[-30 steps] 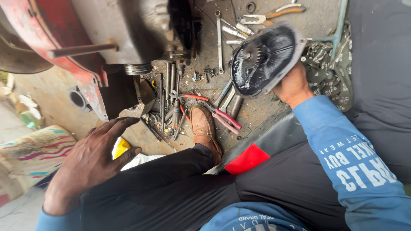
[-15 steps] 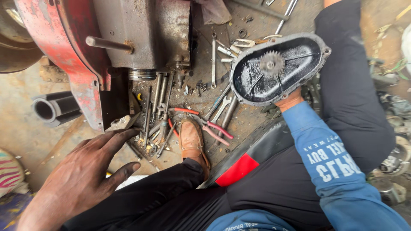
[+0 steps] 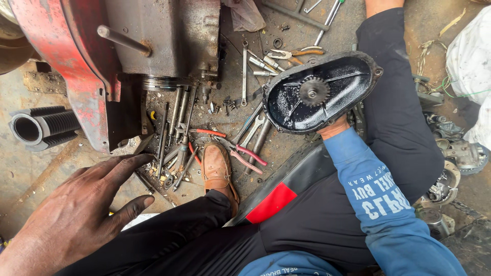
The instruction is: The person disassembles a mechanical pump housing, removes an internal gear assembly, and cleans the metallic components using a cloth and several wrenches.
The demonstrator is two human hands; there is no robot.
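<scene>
Gripping one black gear cover (image 3: 322, 94) is the right hand (image 3: 335, 128); the left hand (image 3: 76, 214) hangs spread, empty.

Blue long sleeve (image 3: 381, 204) with white lettering, black trousers (image 3: 317, 220) — tan leather shoe (image 3: 217, 168)

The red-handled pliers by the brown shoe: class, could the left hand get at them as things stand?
Probably yes. The left hand is empty and spread, and the red-handled pliers lie uncovered beyond the brown shoe; only loose wrenches lie between.
</scene>
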